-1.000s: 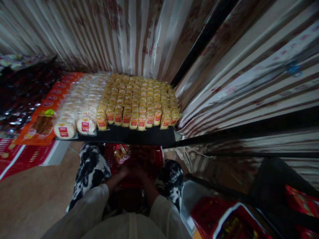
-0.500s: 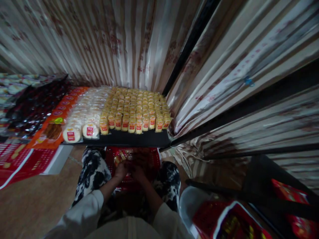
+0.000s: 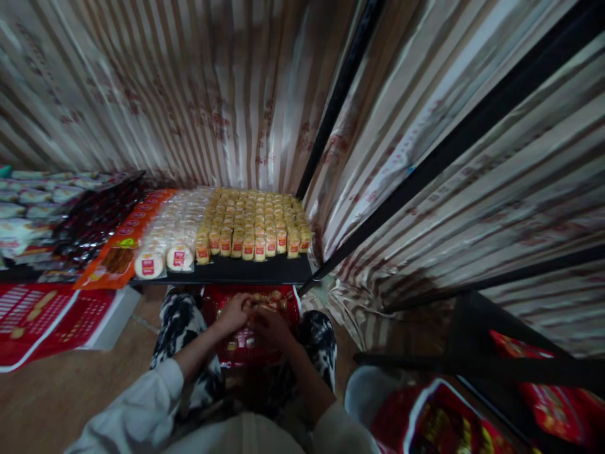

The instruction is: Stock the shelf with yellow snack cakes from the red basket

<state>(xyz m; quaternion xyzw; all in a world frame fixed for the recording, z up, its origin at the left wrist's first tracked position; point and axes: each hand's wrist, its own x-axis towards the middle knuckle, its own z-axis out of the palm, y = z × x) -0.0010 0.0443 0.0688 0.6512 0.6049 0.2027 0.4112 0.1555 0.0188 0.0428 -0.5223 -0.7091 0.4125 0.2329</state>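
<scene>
Between my knees stands a red gift bag or box with small shiny wrapped pieces inside. My left hand is over its middle, fingers curled together. Close beside it, almost touching, is my right hand, also with bent fingers. Whatever lies between the fingertips is too dim and small to make out. Just beyond, on a black shelf, rows of small yellow wrapped cakes stand next to round white packaged biscuits.
Left of the biscuits lie an orange snack packet, dark glossy packs and white packs. A red bag hangs below the shelf. At lower right are an open red bag, a grey tub and black bars.
Both hands have moved slightly further into the red container, and more gold pieces show around them. The view has swung a little, so the shelf sits lower.
</scene>
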